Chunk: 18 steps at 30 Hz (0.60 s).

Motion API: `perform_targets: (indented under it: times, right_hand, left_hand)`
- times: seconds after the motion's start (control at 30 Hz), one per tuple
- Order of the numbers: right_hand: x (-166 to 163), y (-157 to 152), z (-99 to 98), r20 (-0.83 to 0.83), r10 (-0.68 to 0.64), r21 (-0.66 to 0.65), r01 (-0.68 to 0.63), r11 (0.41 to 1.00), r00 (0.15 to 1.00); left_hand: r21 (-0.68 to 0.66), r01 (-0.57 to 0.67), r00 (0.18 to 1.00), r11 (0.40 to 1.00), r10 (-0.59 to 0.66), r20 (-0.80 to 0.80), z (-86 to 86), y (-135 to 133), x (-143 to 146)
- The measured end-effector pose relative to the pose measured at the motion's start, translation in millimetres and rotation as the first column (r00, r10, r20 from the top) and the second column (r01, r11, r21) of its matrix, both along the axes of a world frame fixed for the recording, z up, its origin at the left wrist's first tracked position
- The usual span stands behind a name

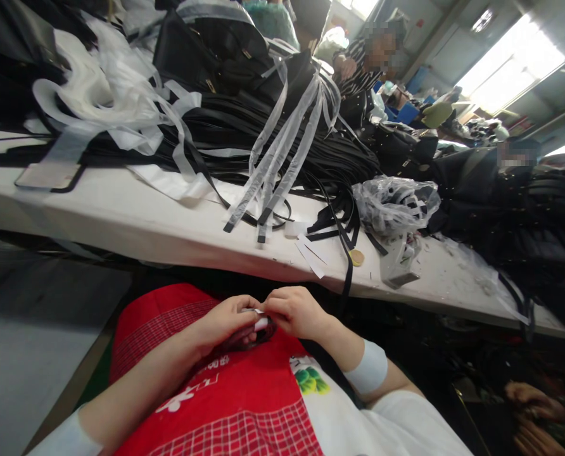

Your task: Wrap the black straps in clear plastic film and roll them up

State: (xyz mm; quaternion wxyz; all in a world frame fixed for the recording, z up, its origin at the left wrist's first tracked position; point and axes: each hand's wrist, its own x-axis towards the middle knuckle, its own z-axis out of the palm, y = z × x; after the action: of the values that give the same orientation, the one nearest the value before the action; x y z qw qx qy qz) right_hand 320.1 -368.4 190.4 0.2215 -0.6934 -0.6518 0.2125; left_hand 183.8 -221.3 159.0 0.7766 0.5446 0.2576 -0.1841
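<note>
A long white table [135, 221] is seen crossing the frame from left to right, and most of its upper half is covered by a large heap of black straps [244, 136], many with pale wrapping strips [282, 149] hanging loose; this bulk appears not yet handled. A crumpled clear plastic bag [396, 202] lies right of centre. Lower down, over a red apron [225, 392], the left hand [225, 320] and right hand [296, 310] are brought together, fingertips touching. A single dark strap end [258, 332], partly sheathed in a whitish strip, is pinched between them at lower centre; both hands are closed round it, so little of it shows.
</note>
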Motion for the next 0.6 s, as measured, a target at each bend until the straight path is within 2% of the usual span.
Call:
perform_targets:
  times: [0.07,0.13,0.23,0.33,0.43,0.47,0.5,0.53,0.57,0.6]
  right_hand:
    - [-7,-7,1.1,0.110,0.016,0.022,-0.019,1.000,0.994]
    - [-12,-12,-1.8,0.157,-0.009,0.045,0.002,0.999,0.988]
    - [-19,-14,-8.2,0.156,-0.041,0.081,0.029,0.996,0.987]
    - [-23,-17,-11.6,0.118,-0.104,0.168,0.084,0.982,0.987]
    - [-6,-27,-13.3,0.057,-0.268,0.286,0.241,0.927,0.962]
    - [8,-35,-14.0,0.044,-0.374,0.330,0.340,0.881,0.927]
    - [26,-45,-14.3,0.035,-0.500,0.378,0.451,0.809,0.866]
    - [49,-59,-13.8,0.029,-0.633,0.429,0.563,0.707,0.773]
    - [74,-76,-12.1,0.019,-0.760,0.477,0.662,0.578,0.650]
    - [99,-96,-9.0,-0.004,-0.867,0.514,0.745,0.426,0.498]
  left_hand:
    - [-0.172,-0.108,0.994,0.979,0.110,0.002,0.7,4,-1]
    - [-0.242,-0.209,0.976,0.948,0.216,0.003,-0.1,5,0]
    - [-0.188,-0.277,0.959,0.942,0.284,0.009,-0.3,2,6]
    - [-0.109,-0.295,0.954,0.949,0.300,0.029,4.8,-4,13]
    - [-0.051,-0.300,0.953,0.953,0.302,0.020,10.5,-6,13]
    - [-0.011,-0.307,0.951,0.952,0.308,0.019,10.0,-5,13]
    - [0.042,-0.307,0.952,0.951,0.307,0.016,7.5,-4,12]
    - [0.076,-0.294,0.956,0.953,0.294,0.007,3.0,-2,13]
    - [0.115,-0.278,0.960,0.954,0.281,-0.005,-3.1,-1,14]
    - [0.174,-0.276,0.960,0.945,0.280,0.000,-10.0,0,17]
